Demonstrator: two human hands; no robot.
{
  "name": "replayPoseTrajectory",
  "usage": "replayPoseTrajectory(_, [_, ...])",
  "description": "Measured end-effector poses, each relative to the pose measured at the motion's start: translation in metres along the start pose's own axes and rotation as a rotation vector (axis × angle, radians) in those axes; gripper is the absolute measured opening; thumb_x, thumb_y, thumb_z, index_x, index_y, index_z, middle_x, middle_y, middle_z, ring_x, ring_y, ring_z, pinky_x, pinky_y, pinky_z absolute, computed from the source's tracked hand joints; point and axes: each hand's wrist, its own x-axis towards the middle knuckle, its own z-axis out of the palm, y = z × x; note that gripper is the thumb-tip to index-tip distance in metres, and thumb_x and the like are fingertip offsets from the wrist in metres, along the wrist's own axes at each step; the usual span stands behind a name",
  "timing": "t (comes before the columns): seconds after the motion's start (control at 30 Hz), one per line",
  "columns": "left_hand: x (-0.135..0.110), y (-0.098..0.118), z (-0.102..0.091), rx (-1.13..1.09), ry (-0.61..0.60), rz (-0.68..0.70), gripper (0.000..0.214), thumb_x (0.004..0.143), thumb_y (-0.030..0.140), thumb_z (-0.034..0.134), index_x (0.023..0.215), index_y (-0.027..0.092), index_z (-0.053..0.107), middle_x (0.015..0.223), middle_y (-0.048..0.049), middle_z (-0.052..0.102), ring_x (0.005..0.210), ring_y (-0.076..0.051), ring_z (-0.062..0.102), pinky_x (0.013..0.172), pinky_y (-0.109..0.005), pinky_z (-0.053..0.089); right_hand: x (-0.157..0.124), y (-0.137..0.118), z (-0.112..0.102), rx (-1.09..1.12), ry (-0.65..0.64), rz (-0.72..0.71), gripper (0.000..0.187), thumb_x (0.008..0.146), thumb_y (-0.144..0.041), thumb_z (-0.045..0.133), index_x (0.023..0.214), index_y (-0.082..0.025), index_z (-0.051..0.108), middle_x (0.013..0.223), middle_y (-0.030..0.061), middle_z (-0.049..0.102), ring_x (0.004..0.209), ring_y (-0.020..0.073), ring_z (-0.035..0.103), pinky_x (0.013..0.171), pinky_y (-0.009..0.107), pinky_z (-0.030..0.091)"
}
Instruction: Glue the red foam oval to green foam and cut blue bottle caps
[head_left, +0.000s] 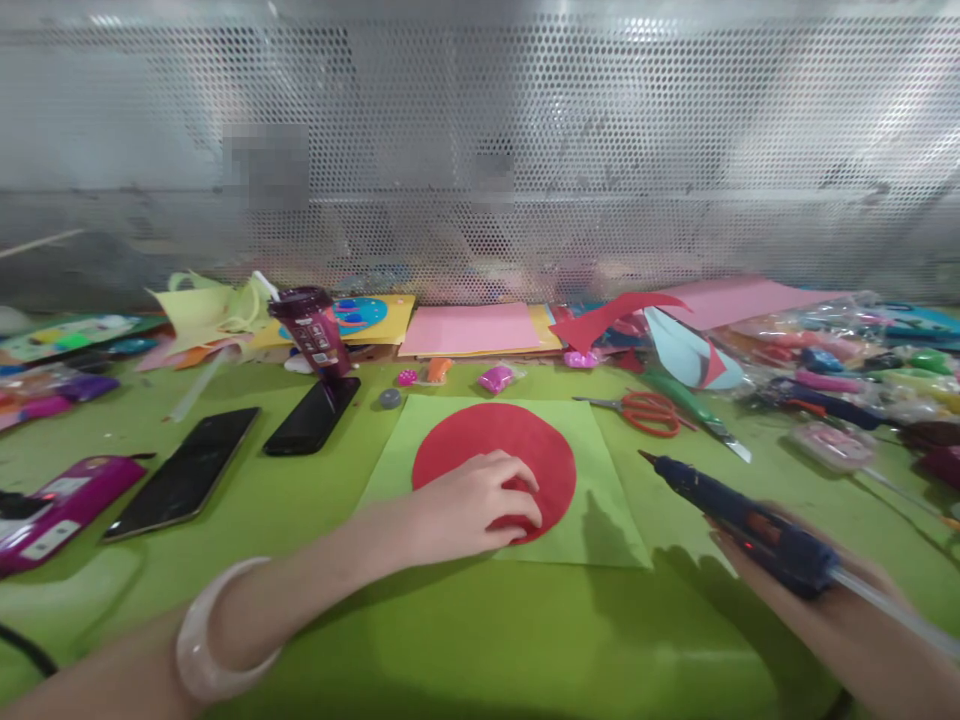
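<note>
A round red paper disc (450, 440) lies on a light green square sheet (611, 520) in the middle of the table. My left hand (480, 500) rests on the disc, palm down, its fingers spread and slightly bent. At the right, my right hand (757, 575) grips a dark blue hot glue gun (765, 535). Its nozzle points left toward the sheet, apart from it, and a clear glue stick (892, 605) sticks out of the back. A small red light glows on the gun's side.
Orange-handled scissors (649, 412) and a green craft knife (697, 412) lie behind the sheet at right. Two phones (184, 475), a dark cup (315, 335) and a magenta power strip (64, 510) are at left. Coloured paper (472, 330) and bagged clay (840, 380) line the perforated metal panel (480, 150).
</note>
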Motion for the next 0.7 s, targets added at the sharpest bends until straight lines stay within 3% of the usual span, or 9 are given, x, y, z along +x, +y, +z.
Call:
replayPoseTrajectory(0.17, [-0.002,0.002,-0.009,-0.014,-0.003,-0.005,0.012,0.084,0.017,0.054,0.086,0.023,0.065,0.113,-0.0044,0.056,0.111,-0.018,0.048,0.096,-0.032,0.036,-0.002,0.0,0.004,-0.038,-0.033,0.028,0.03,0.065,-0.054,0.053,0.071,-0.025,0.06,0.082,0.0111,0.067,0.072,0.0306,0.065,0.063,0.038,0.053])
replayPoseTrajectory(0.3, [-0.003,0.003,-0.018,0.007,-0.018,-0.017,0.011,0.085,0.018,0.054,0.082,0.021,0.064,0.113,-0.0048,0.055,0.111,-0.018,0.048,0.097,-0.031,0.035,-0.006,0.006,0.005,-0.067,-0.033,0.005,0.03,0.072,-0.053,0.05,0.075,-0.025,0.06,0.086,0.0108,0.067,0.076,0.0292,0.065,0.068,0.036,0.053])
replayPoseTrajectory(0.5, [-0.001,0.008,-0.015,0.085,-0.074,0.02,0.008,0.084,0.019,0.057,0.079,0.018,0.064,0.107,-0.0063,0.058,0.109,-0.02,0.049,0.095,-0.032,0.037,-0.01,0.016,0.01,-0.049,-0.024,-0.017,0.028,0.074,-0.053,0.05,0.072,-0.028,0.06,0.09,0.0096,0.067,0.079,0.0284,0.064,0.07,0.037,0.052])
replayPoseTrajectory(0.6, [-0.002,0.013,-0.015,0.108,-0.054,0.019,0.009,0.084,0.018,0.056,0.08,0.018,0.063,0.107,-0.0073,0.059,0.107,-0.022,0.05,0.096,-0.036,0.036,-0.011,0.009,0.012,0.059,-0.001,0.105,0.031,0.069,-0.054,0.057,0.079,-0.025,0.063,0.083,0.0081,0.068,0.075,0.0284,0.064,0.067,0.037,0.051])
replayPoseTrajectory(0.7, [-0.004,0.025,-0.015,-0.095,0.047,-0.14,0.013,0.088,0.025,0.05,0.086,0.02,0.061,0.101,-0.0046,0.062,0.097,-0.019,0.055,0.09,-0.034,0.04,-0.01,-0.013,0.019,0.362,-0.057,0.344,0.041,0.069,-0.058,0.06,0.088,-0.022,0.065,0.059,0.0016,0.063,0.057,0.0227,0.06,0.055,0.032,0.049])
